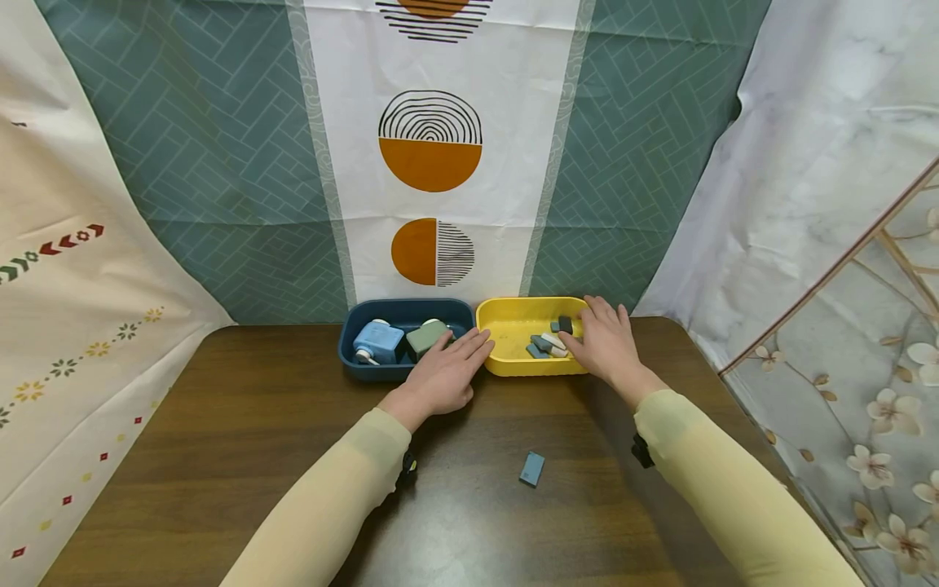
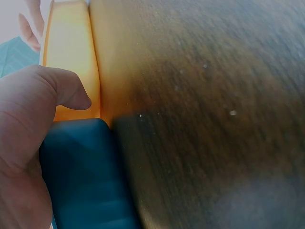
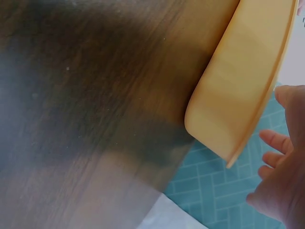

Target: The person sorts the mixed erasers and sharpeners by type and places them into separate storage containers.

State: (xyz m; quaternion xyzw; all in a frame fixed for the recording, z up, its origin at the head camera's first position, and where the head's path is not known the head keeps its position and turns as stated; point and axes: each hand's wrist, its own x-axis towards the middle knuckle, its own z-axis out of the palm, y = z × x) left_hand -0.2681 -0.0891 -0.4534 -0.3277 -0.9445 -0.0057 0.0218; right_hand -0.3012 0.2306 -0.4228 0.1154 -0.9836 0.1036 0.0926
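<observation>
My left hand (image 1: 445, 377) lies with outstretched fingers over the spot where the navy tray (image 1: 381, 372) meets the yellow tray (image 1: 506, 367). In the left wrist view its thumb (image 2: 74, 90) is in front of the yellow tray's wall, just above the navy tray. At the yellow tray's right end is my right hand (image 1: 610, 342), fingers loosely spread near the rim and thumb over the inside. Small blue-grey, white and black blocks (image 1: 550, 344) lie in the yellow tray, partly near that thumb. Neither hand shows anything gripped.
A blue bottle-like container (image 1: 378, 341) and a green one (image 1: 427, 337) lie in the navy tray. One blue-grey rectangular block (image 1: 531, 469) rests on the brown wooden table (image 1: 242, 456), in front of the trays. A patterned cloth (image 1: 249, 163) hangs right behind them.
</observation>
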